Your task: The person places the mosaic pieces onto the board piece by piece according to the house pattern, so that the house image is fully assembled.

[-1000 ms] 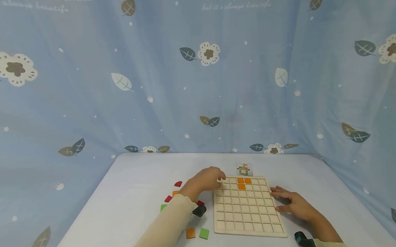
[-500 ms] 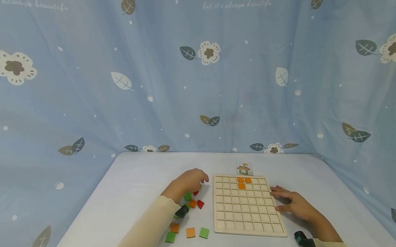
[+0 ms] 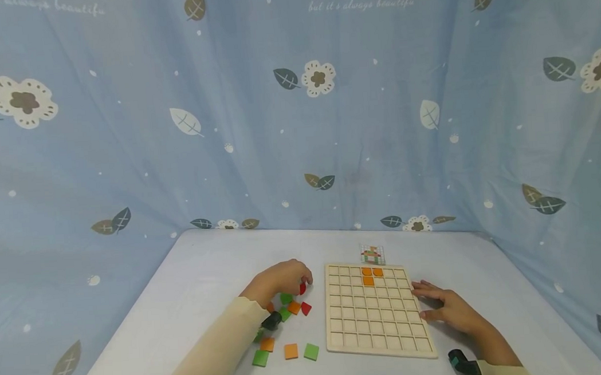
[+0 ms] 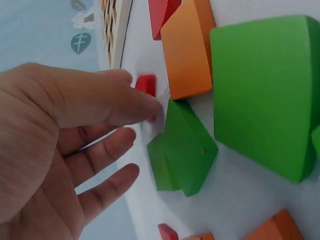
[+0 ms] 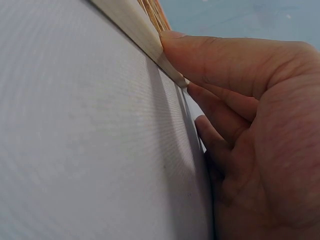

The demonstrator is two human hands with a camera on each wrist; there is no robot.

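Note:
At the left of the board, my left hand point(image 3: 281, 279) reaches over a group of coloured pieces. Thumb and index finger pinch a small red rounded wedge piece point(image 4: 146, 84), partly hidden by the thumb, while the other fingers stay loosely bent. Close by lie a green piece point(image 4: 182, 155), an orange block point(image 4: 187, 52) and a larger green square point(image 4: 262, 95). My right hand point(image 3: 448, 309) rests against the right edge of the wooden grid board point(image 3: 382, 353), its thumb on the rim and fingers extended. Two orange round pieces point(image 3: 367, 272) and an orange square point(image 3: 369, 281) sit in the board's upper cells.
A small card with a coloured pattern point(image 3: 372, 255) lies behind the board. Nearer the front are a loose orange square point(image 3: 291, 351) and a green square point(image 3: 312, 352). A blue patterned curtain point(image 3: 296, 124) hangs around the white table point(image 3: 207, 262).
My left hand has moved left from the board's upper left corner, then lowered onto the red piece, which has shifted slightly right. My right hand has stayed at the board's edge.

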